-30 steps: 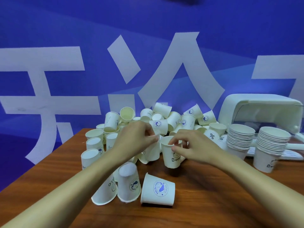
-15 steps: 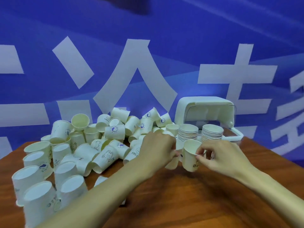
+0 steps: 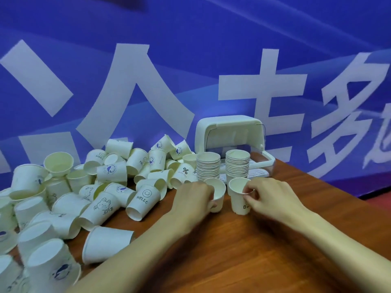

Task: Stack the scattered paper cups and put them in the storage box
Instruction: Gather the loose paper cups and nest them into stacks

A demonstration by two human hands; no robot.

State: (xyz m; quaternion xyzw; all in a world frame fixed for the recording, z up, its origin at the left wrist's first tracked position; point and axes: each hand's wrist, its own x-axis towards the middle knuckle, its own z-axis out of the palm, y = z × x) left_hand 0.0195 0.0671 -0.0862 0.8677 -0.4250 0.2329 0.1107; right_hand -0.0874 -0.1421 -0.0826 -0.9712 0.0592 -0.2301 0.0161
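Observation:
My left hand (image 3: 195,199) grips a white paper cup (image 3: 218,192) by its side, mouth up and tilted slightly. My right hand (image 3: 268,196) pinches the rim of a second upright cup (image 3: 238,195) standing on the wooden table (image 3: 243,250). Just behind them stand two tall stacks of cups, a left stack (image 3: 208,167) and a right stack (image 3: 237,163). A large heap of scattered cups (image 3: 101,187) covers the left half of the table, many lying on their sides. The white storage box (image 3: 230,134) sits behind the stacks with its lid raised.
A blue backdrop with large white characters (image 3: 148,70) rises right behind the table. The table's right edge (image 3: 338,187) runs diagonally past the box. Overturned cups (image 3: 48,265) crowd the near left corner.
The view has swung right. Both hands have carried their cups rightward, from the heap to just in front of the two stacks, and the two cups now sit slightly apart.

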